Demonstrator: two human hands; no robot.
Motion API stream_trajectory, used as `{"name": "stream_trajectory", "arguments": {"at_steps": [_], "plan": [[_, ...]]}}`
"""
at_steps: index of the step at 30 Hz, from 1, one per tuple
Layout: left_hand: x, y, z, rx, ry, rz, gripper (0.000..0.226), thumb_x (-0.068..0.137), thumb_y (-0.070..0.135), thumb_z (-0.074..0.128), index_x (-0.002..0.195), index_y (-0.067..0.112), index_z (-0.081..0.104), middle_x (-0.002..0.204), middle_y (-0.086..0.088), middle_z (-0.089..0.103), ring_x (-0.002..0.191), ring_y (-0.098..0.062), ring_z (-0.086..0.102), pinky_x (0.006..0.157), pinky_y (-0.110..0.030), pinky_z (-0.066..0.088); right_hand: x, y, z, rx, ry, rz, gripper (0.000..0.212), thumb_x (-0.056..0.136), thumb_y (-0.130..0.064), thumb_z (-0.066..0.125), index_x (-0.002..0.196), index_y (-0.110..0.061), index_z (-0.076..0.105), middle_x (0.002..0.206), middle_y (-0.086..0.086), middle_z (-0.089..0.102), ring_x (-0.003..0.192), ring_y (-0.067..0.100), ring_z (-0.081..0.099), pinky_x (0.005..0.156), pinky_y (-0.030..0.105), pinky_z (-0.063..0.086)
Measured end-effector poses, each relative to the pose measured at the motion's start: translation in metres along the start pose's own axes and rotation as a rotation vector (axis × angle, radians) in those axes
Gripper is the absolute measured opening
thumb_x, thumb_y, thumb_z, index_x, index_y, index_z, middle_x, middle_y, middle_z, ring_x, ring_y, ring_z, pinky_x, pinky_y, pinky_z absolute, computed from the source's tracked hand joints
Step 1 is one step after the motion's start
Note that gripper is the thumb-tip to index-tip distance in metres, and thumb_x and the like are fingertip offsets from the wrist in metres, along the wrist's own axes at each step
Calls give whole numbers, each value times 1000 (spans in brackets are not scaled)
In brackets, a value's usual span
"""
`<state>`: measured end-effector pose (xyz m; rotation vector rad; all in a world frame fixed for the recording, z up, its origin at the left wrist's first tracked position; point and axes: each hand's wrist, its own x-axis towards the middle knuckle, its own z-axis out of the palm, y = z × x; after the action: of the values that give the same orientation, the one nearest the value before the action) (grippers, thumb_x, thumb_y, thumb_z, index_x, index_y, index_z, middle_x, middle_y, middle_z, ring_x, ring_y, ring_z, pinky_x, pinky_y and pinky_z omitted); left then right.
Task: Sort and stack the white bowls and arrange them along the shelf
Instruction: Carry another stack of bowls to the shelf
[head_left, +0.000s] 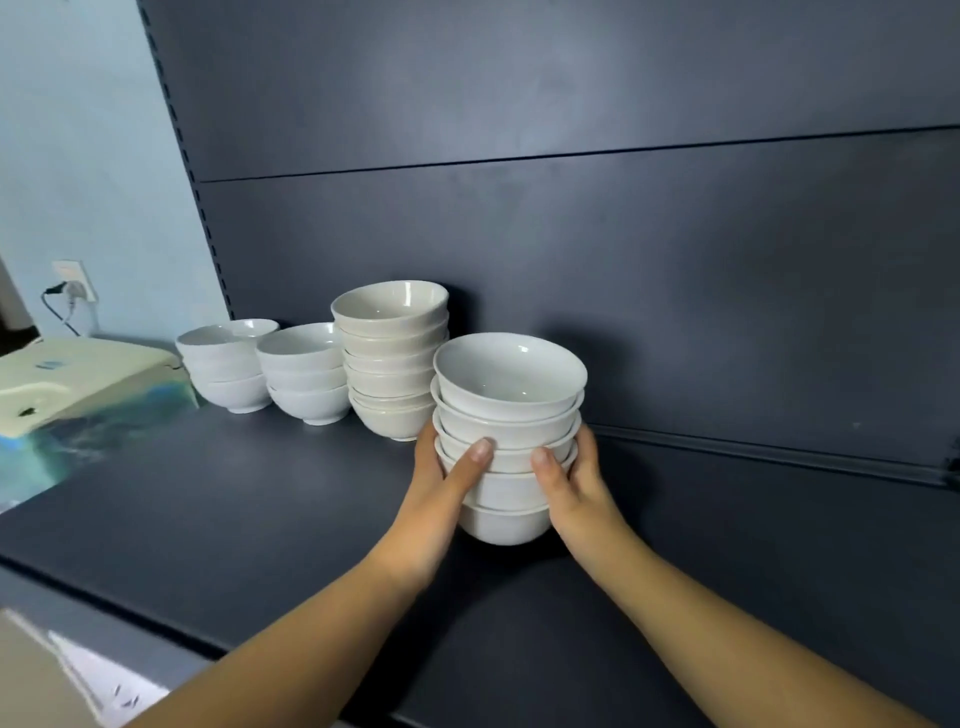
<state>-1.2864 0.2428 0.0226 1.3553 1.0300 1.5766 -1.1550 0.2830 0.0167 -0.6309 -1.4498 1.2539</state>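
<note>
Slate-grey metal shelf board (234, 519): carries the row of stacks. Bare board shows behind and to the right of the held stack.
Dark back panel (623, 260): upright wall behind the row, the limit for any push rearward.
Cream plastic box (78, 379): past the shelf's left end, well apart from the hands.
Tall stack of white ceramic bowls (506, 415): long axis upright, between both hands, in front and to the right of the row. I cannot tell whether its foot touches the board.
Cream-tinted bowl stack (392, 358): nearest neighbour, just beside the held stack's left rim.
Short white bowl stack (306, 371): left of that.
Leftmost white bowl stack (223, 369): at the row's end.
Left hand (441, 483): grip wrapped round the tall stack's left flank, thumb on the front.
Right hand (576, 483): mirrored grip on the right flank, neither hand nearer.
Likely move: rearward into line, keeping off the cream-tinted rim.
</note>
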Motion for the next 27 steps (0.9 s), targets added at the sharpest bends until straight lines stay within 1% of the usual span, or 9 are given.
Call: {"name": "stream_trajectory", "arguments": {"at_steps": [3,5,7,10,12,14,20,25,27], "plan": [[16,-12,2,-5,-11,3,95,55,71,70,134,32,34,133,16,52,124,-4,48,108,-35,36,11,9,-6,-29,39,-31,72,54,-54,67,115,-32,37,118,-15,51,96,-19,54,81,5,43],[26,-21,3,0,-25,0,85,59,66,69,130,35,36,131,16,53,122,-2,49,105,-30,39,17,13,-11,-78,73,-42,96,43,-72,70,122,-30,35,122,-13,51,101,-16,53,83,6,43],[38,-30,4,-3,-53,10,81,60,65,68,128,35,35,131,14,52,119,1,51,100,-23,43,26,19,-16,-124,106,-46,112,40,-82,65,130,-25,32,126,-10,50,106,-12,53,85,8,42],[45,-30,7,36,-32,49,101,53,77,65,133,25,33,132,9,50,118,1,51,90,-12,43,31,17,-19,-162,98,-67,110,44,-82,64,130,-23,31,126,-10,49,108,-11,52,86,7,41],[57,-35,4,35,-48,65,102,54,75,65,134,20,34,131,7,51,116,1,52,88,-11,42,42,22,-19,-182,119,-55,103,45,-81,64,126,-27,32,124,-14,48,106,-15,51,85,6,40],[72,-40,0,15,-49,73,91,58,69,67,131,22,38,129,4,54,115,-1,54,90,-14,44,53,24,-19,-187,123,-37,99,45,-82,63,123,-30,33,122,-16,48,104,-17,51,84,5,40],[100,-52,-8,-79,-53,58,91,61,64,72,133,17,42,131,-2,56,122,-19,52,106,-43,39,87,42,-21,-201,137,-10,118,40,-85,63,133,-18,33,123,-13,51,106,-12,53,87,10,42],[114,-59,-13,-100,-76,24,89,64,59,72,135,16,42,133,-5,55,124,-22,51,107,-48,35,104,52,-25,-177,136,24,123,41,-81,66,138,-14,31,129,-8,52,115,-1,53,94,16,44],[117,-60,-13,-96,-84,11,85,65,57,72,134,16,43,131,-4,57,122,-19,53,107,-45,36,110,56,-26,-160,123,26,123,40,-82,66,137,-17,32,126,-13,52,112,-6,52,94,14,43]]}}
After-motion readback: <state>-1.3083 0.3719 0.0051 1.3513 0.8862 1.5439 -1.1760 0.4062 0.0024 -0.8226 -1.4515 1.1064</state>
